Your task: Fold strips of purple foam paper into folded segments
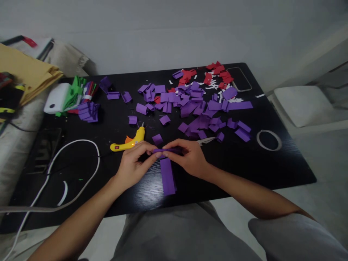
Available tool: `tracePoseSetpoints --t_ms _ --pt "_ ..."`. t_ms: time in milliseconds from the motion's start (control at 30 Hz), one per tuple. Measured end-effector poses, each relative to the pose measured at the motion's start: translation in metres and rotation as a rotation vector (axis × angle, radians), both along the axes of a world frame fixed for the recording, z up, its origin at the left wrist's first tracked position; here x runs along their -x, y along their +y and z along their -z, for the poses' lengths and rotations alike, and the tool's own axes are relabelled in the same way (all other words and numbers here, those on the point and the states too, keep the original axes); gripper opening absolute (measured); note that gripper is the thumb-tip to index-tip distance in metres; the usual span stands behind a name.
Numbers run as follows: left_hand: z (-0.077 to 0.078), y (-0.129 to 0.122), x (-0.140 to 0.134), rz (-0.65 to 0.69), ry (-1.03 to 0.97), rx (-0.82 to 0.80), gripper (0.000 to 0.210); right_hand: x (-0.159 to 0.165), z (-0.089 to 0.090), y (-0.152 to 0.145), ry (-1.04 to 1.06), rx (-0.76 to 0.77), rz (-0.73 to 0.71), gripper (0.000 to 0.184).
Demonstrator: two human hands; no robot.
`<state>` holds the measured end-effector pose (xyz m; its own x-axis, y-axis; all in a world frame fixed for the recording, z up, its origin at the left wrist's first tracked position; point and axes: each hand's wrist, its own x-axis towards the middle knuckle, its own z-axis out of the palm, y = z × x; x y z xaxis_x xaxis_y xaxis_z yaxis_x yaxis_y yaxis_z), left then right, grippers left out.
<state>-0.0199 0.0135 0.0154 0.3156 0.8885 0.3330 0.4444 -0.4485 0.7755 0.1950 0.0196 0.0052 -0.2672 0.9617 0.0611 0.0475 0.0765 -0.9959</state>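
My left hand (136,161) and my right hand (189,157) meet near the table's front, both pinching one folded strip of purple paper (163,149) between thumbs and fingers. Just below the fingertips lies a longer purple paper strip (168,177), flat on the table with another edge showing under it. A yellow glue gun (129,140) rests beyond my left hand, its small light glowing orange. Beyond my right hand the metal blades of scissors (207,140) stick out; their handles are hidden. One small purple folded piece (157,139) sits right behind the held strip.
Many folded purple pieces (199,121) are heaped across the black table (252,166), with red pieces (187,76) and white scraps behind. A tape ring (269,140) and a phone (239,79) lie at right. White cable (78,141) loops at left, near green paper bundles (76,90).
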Motion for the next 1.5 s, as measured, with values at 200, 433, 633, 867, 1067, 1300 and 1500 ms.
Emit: tracePoseSetpoints --t_ms 200,433,633,867,1067,1300,1500 --pt "0.003 -0.002 0.002 -0.004 0.030 0.010 0.008 0.001 0.001 0.000 0.023 0.028 -0.012 0.014" --pt "0.008 -0.002 0.001 -0.041 -0.063 0.159 0.012 0.002 0.003 0.007 0.242 0.259 -0.040 0.026" --pt "0.006 -0.001 -0.007 -0.096 -0.189 0.253 0.013 0.004 0.003 0.009 0.286 0.377 -0.030 0.033" --pt "0.008 -0.001 -0.007 -0.129 -0.234 0.363 0.017 0.006 0.008 0.008 0.283 0.375 -0.017 0.034" --pt "0.011 -0.002 -0.005 -0.139 -0.214 0.346 0.017 0.004 0.008 0.005 0.242 0.299 -0.005 0.030" --pt "0.009 -0.002 -0.005 -0.105 -0.189 0.318 0.014 0.005 0.009 0.006 0.220 0.257 -0.017 0.023" --pt "0.009 -0.002 -0.006 -0.112 -0.145 0.306 0.014 0.007 0.009 0.004 0.112 0.191 -0.023 0.024"
